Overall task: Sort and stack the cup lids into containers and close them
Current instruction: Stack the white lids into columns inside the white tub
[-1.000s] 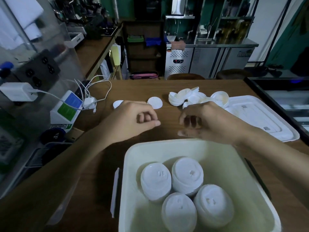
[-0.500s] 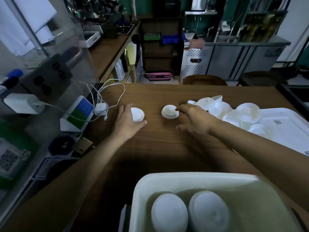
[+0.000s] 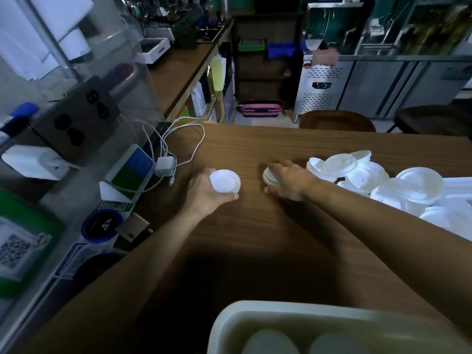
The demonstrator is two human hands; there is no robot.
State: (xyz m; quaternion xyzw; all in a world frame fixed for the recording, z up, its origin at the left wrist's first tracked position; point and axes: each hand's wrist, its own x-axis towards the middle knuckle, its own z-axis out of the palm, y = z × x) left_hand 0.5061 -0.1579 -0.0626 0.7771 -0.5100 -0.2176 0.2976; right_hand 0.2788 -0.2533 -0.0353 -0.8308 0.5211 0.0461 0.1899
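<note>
A: What has the left hand [image 3: 204, 194] got?
B: One white cup lid [image 3: 225, 181] — fingers and thumb curled round its rim, over the wooden table [image 3: 281, 146], left of centre.
A: And the right hand [image 3: 290, 182]?
B: Its fingers lie across a small stack of lids [image 3: 267, 178] on the table; whether it grips them, I cannot tell. The loose heap of lids [image 3: 370, 175] lies just right of it — the cream container [image 3: 319, 319], two lid tops [image 3: 270, 344] showing inside, sits at the near edge.
</note>
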